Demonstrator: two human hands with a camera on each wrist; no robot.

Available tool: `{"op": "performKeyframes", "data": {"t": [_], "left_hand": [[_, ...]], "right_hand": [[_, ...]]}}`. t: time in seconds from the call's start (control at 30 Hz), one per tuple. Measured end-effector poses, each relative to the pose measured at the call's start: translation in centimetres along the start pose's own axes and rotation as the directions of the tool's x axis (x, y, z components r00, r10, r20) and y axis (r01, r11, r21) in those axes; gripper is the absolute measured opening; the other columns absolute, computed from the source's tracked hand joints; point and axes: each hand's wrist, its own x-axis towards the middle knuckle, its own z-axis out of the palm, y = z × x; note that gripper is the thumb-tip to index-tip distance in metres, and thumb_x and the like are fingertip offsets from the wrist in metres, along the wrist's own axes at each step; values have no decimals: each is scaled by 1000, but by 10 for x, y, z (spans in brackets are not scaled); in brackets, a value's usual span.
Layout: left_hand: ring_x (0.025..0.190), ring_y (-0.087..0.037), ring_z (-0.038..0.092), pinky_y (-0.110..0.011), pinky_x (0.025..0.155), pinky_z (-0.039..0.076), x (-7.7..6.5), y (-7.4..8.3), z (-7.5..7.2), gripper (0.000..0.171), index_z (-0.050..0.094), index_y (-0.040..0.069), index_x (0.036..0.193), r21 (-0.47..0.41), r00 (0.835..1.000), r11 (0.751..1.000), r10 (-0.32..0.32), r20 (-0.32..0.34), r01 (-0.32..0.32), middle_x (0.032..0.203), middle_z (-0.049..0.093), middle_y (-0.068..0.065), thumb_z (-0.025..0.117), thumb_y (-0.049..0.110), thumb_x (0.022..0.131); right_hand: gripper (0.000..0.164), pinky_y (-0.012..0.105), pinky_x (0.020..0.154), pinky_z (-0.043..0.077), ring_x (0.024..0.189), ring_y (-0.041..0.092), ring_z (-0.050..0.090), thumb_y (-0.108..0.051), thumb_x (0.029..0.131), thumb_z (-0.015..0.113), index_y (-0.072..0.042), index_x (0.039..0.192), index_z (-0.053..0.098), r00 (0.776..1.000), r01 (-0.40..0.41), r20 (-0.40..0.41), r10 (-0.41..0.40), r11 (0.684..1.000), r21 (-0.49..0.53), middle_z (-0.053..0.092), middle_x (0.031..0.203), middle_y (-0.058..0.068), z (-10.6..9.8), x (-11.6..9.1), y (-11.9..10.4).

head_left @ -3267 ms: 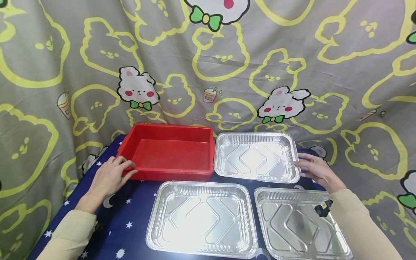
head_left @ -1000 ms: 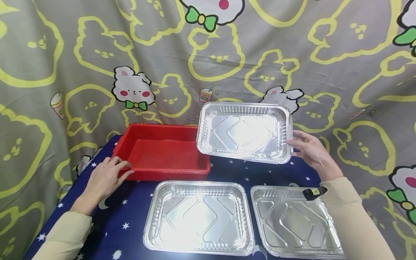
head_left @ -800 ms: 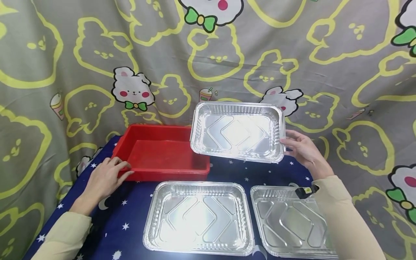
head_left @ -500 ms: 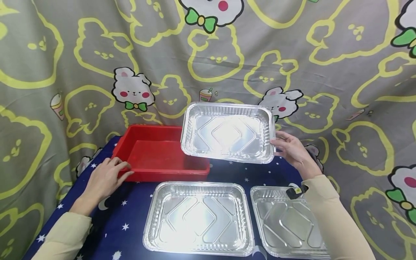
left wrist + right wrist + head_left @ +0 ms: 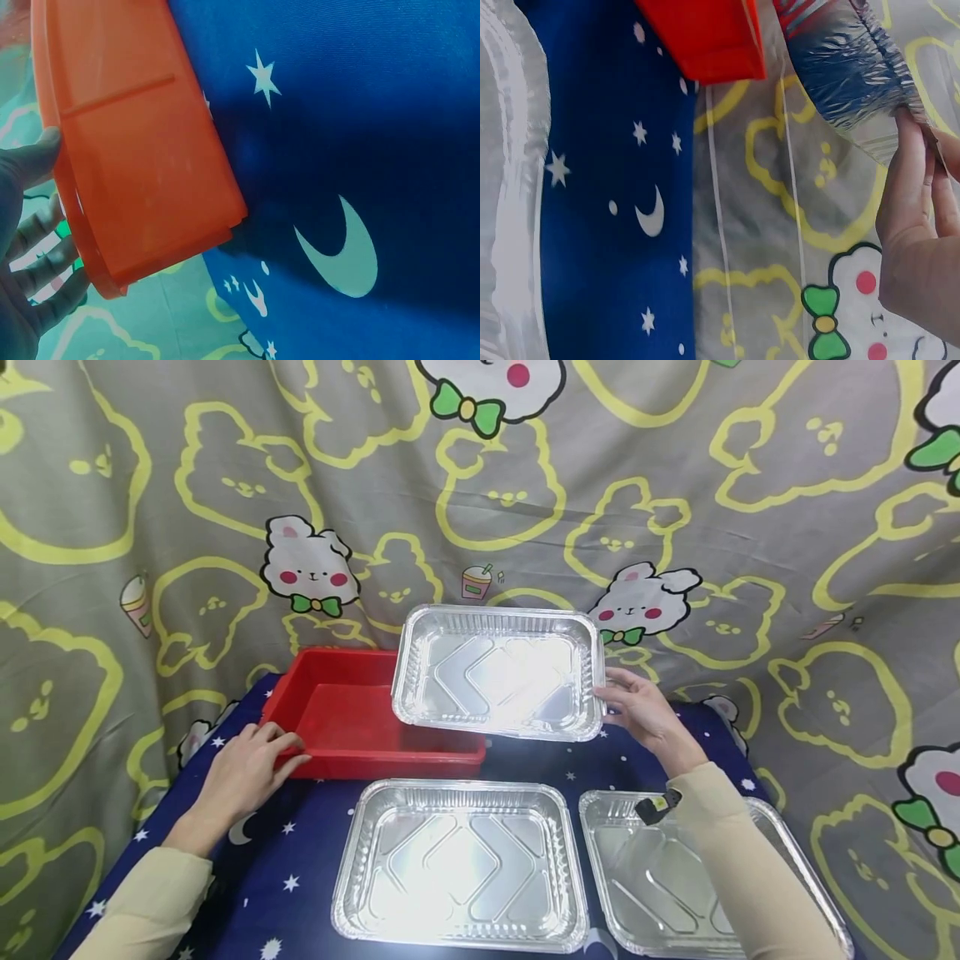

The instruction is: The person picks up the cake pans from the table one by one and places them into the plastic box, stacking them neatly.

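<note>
My right hand [image 5: 647, 714] pinches the right rim of an aluminum foil pan [image 5: 487, 677]. The pan is lifted and tilted toward me, overlapping the right part of a red plastic bin [image 5: 375, 764] in the head view. In the right wrist view, fingers and thumb close on the rim of the crinkled foil pan [image 5: 855, 75]. At the bin's front left corner, my left hand [image 5: 251, 768] grips the rim. The left wrist view shows the thumb [image 5: 43, 154] against the red bin [image 5: 150, 165], with the other fingers spread along its edge.
Two more foil pans lie on the dark blue star-print cloth [image 5: 288, 852]: one pan [image 5: 457, 868] at front center, another pan [image 5: 660, 877] at front right, partly under my right forearm. A grey cartoon-print curtain [image 5: 525, 485] hangs right behind the table.
My right hand has lifted the foil pan from the back right of the table and carried it left, over part of the red bin. The left hand keeps its place on the bin.
</note>
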Motion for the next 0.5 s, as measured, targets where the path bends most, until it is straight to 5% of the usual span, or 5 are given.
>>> {"op": "performKeyframes", "data": {"t": [0.5], "left_hand": [[84, -34, 59, -51, 70, 55, 0, 1, 1, 27, 79, 9, 103, -4, 1000, 1000, 3, -26, -4, 93, 69, -15, 88, 26, 84]], "right_hand": [[47, 30, 80, 61, 93, 5, 73, -6, 104, 63, -7, 149, 49, 999, 7, 43, -6, 1000, -18, 71, 106, -10, 35, 16, 7]]}}
